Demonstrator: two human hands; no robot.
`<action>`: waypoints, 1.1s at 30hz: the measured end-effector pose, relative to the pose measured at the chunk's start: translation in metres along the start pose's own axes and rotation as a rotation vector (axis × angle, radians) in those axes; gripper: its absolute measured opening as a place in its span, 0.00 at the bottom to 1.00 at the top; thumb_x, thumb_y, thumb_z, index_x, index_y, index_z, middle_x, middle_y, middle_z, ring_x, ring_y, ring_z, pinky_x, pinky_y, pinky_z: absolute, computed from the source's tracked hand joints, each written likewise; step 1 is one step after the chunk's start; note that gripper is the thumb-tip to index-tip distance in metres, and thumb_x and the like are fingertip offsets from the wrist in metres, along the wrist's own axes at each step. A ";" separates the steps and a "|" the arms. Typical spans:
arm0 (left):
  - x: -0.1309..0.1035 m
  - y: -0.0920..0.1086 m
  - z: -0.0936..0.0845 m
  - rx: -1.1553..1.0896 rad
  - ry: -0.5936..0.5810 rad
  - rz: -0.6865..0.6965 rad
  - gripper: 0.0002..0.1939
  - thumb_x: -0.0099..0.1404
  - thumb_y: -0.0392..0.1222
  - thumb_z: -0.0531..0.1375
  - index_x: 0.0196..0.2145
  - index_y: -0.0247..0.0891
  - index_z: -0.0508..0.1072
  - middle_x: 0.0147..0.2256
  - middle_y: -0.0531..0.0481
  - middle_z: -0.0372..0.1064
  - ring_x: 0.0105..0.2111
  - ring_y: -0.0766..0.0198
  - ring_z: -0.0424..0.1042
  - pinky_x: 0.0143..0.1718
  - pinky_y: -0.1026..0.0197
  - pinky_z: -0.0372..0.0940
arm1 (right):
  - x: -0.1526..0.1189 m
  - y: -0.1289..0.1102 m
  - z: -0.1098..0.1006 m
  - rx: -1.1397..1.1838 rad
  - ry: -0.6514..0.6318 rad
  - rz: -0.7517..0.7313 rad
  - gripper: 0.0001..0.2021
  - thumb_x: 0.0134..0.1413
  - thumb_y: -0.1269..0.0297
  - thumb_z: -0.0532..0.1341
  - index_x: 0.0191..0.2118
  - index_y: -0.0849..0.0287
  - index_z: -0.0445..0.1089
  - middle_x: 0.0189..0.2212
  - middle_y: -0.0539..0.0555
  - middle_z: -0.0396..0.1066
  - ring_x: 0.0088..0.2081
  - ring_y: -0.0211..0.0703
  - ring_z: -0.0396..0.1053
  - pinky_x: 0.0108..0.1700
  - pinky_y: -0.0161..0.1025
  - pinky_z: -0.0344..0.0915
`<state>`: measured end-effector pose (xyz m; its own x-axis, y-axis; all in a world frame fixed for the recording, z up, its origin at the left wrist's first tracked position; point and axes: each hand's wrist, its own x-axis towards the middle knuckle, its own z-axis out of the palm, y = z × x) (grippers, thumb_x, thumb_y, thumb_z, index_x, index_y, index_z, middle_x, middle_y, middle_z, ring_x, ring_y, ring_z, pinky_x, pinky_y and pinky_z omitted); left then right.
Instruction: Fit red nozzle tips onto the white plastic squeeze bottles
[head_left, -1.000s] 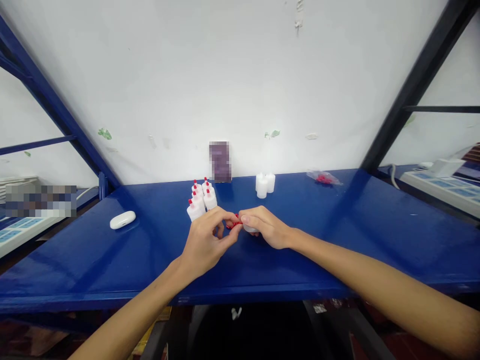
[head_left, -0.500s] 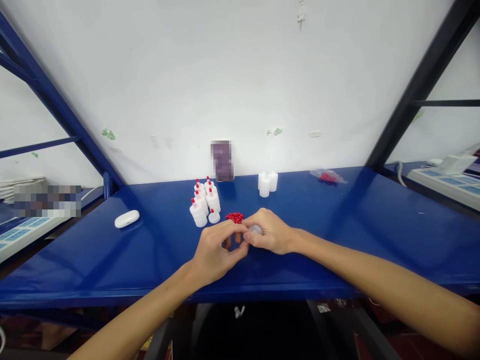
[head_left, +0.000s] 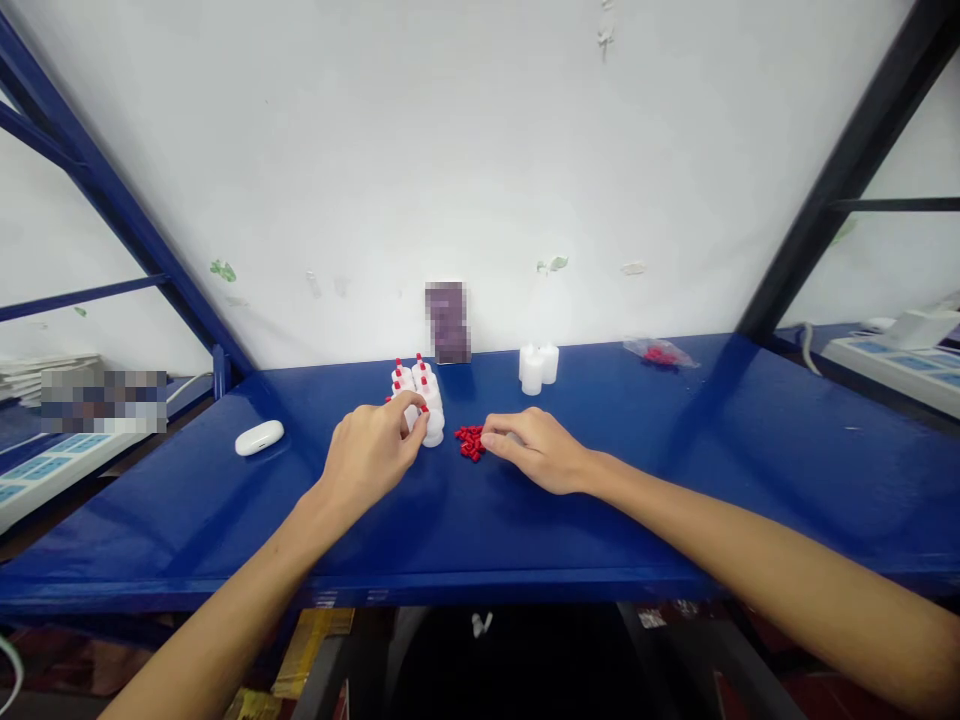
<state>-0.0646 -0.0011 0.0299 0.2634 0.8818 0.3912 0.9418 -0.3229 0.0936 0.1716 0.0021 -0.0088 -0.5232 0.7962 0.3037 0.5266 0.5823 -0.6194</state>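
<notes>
My left hand (head_left: 375,440) is closed with thumb and fingertips around the red tip of a small white cap piece (head_left: 433,430), beside several white bottles with red tips (head_left: 430,392). My right hand (head_left: 540,450) is closed at the right edge of a pile of small red caps (head_left: 470,442); a pale translucent piece shows partly inside its curled fingers. What its fingertips pinch is too small to tell. Behind the hands, several white bottles without red tips (head_left: 532,372) stand together on the blue table (head_left: 450,540).
A white oval case (head_left: 259,438) lies on the left of the table. A blurred purple object (head_left: 448,322) leans against the wall. A clear bag with red pieces (head_left: 660,354) lies at the back right. Power strips (head_left: 892,365) lie beyond both side frames.
My hands were together at the translucent piece and have parted. The left has moved left to the bottles and cap piece; the right, still curled round the translucent piece, is at the red pile.
</notes>
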 end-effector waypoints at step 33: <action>-0.021 0.007 0.028 0.341 -0.098 0.024 0.20 0.71 0.49 0.50 0.57 0.45 0.70 0.33 0.44 0.79 0.32 0.48 0.79 0.28 0.60 0.63 | 0.001 -0.003 -0.001 -0.075 -0.027 -0.001 0.17 0.67 0.54 0.52 0.33 0.58 0.72 0.21 0.46 0.66 0.24 0.36 0.60 0.31 0.35 0.48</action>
<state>-0.0574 -0.0121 -0.0033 0.2898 0.9093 0.2987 0.9462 -0.2252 -0.2323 0.1703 0.0014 -0.0063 -0.5411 0.7914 0.2845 0.5744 0.5949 -0.5623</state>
